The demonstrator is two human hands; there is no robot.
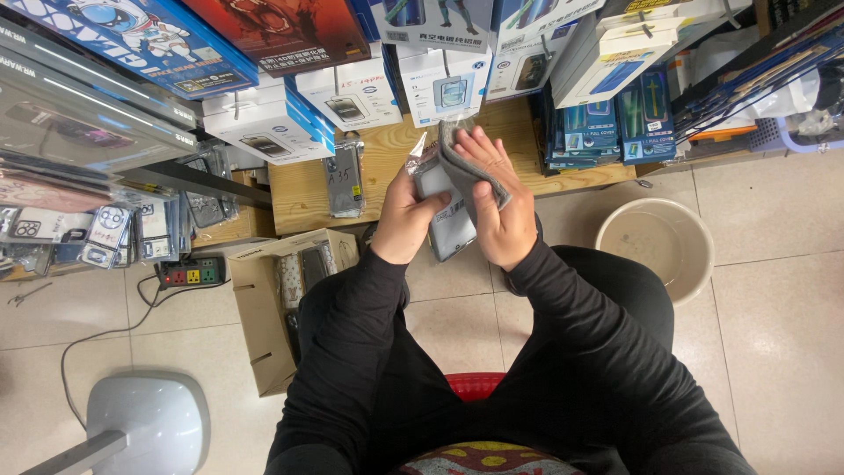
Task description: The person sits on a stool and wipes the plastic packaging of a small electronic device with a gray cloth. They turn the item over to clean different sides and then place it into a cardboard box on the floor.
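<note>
The packet (444, 224) is being partly covered by the cloth (475, 171) and both hands. The fan base (145, 422) is being cut off by the lower edge; the carton's (264, 317) contents are being left indistinct.

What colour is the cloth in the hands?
Grey. The cloth shows best in the head view.

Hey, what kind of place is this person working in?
Probably a phone-accessory shop or its stockroom. Boxed goods are stacked on a wooden shelf, packaged phone cases hang at the left, and the left hand and right hand hold a case in a clear sleeve.
</note>
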